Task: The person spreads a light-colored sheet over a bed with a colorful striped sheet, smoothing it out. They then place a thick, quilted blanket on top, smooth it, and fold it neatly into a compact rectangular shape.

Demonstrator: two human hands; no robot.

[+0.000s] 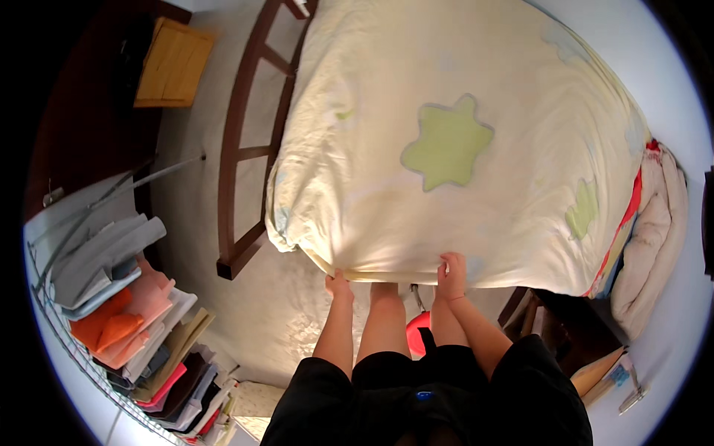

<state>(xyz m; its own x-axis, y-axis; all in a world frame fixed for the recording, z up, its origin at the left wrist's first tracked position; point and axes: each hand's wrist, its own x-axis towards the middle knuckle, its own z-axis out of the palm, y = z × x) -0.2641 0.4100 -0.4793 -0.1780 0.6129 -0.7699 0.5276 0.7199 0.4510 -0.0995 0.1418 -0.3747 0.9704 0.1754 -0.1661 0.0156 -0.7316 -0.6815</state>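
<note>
A cream bed sheet [385, 217] with green and pale blue star-like patches covers the bed before me. My left hand [338, 285] pinches the sheet's near edge close to its left corner, where folds run up from the fingers. Farther right, my right hand [453, 279] has the same edge between thumb and bent fingers. The stretch of hem between both hands looks drawn fairly straight. Wrinkles gather along the bed's left side, while the middle around the large green patch [448, 144] lies flatter. What is under the sheet is hidden.
A dark wooden ladder-like frame [226, 184] stands along the bed's left side. Folded clothes [134, 312] fill a wire rack at lower left. A wooden stool [173, 64] is at upper left. Rolled bedding [650, 240] lies against the right wall. Something red [415, 334] shows between my legs.
</note>
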